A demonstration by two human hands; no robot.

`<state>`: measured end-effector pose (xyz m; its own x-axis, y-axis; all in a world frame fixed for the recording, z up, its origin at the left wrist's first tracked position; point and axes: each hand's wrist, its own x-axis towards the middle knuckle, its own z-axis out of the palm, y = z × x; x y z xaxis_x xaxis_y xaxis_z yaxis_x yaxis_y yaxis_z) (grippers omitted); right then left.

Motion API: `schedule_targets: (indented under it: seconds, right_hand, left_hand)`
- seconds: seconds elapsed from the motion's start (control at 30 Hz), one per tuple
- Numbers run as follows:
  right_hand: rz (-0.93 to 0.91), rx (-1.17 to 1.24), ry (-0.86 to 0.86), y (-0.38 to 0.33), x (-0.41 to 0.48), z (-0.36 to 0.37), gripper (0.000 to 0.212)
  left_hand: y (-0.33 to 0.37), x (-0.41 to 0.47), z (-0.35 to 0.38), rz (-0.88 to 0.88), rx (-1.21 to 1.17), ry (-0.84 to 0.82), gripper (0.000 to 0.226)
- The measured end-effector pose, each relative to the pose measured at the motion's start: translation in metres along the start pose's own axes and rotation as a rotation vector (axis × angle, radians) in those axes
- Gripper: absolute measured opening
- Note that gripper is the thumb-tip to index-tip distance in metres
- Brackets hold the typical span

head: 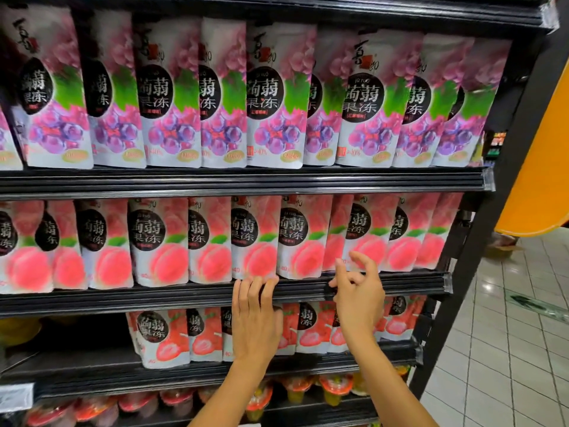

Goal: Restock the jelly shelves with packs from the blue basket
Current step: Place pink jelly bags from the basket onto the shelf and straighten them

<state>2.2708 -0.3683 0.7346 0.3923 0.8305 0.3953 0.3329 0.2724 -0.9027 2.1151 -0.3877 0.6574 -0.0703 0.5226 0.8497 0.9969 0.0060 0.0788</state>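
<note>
Peach jelly packs (301, 241) stand in a full row on the middle shelf (154, 295). Above them are grape jelly packs (268, 97), and below are strawberry jelly packs (163, 334). My left hand (255, 318) reaches up to the middle shelf's front rail, its fingertips lying over the rail at the foot of a peach pack. My right hand (357, 291) hovers just to the right with its fingers loosely spread, one fingertip near the bottom of a narrow, edge-on peach pack (334, 235). Neither hand holds a pack. The blue basket is out of view.
The strawberry shelf has a dark gap (77, 343) at its left. Jelly cups (335, 386) fill the lowest shelf. The black shelf upright (480, 241) ends the unit on the right, with white tiled floor (508, 334) and an orange panel (542, 149) beyond.
</note>
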Motion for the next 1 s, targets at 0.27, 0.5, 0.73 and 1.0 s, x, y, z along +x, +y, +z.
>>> schedule_targets:
  seconds: [0.27, 0.5, 0.73, 1.0]
  right_hand:
    - [0.049, -0.067, -0.062, -0.006, 0.014, -0.004, 0.015]
    - [0.040, -0.075, -0.075, -0.008, 0.016, -0.002, 0.018]
    - [0.073, -0.118, -0.076, -0.009, 0.024, -0.004, 0.014]
    - [0.037, -0.092, -0.015, 0.002, 0.031, -0.015, 0.012]
  left_hand:
    - [-0.001, -0.003, 0.011, -0.034, -0.045, 0.070, 0.073]
    - [0.000, -0.006, 0.017, -0.072, -0.074, 0.092, 0.055]
    - [0.001, -0.008, 0.019, -0.084, -0.075, 0.101, 0.054]
    - [-0.002, -0.008, 0.020, -0.088, -0.039, 0.112, 0.054]
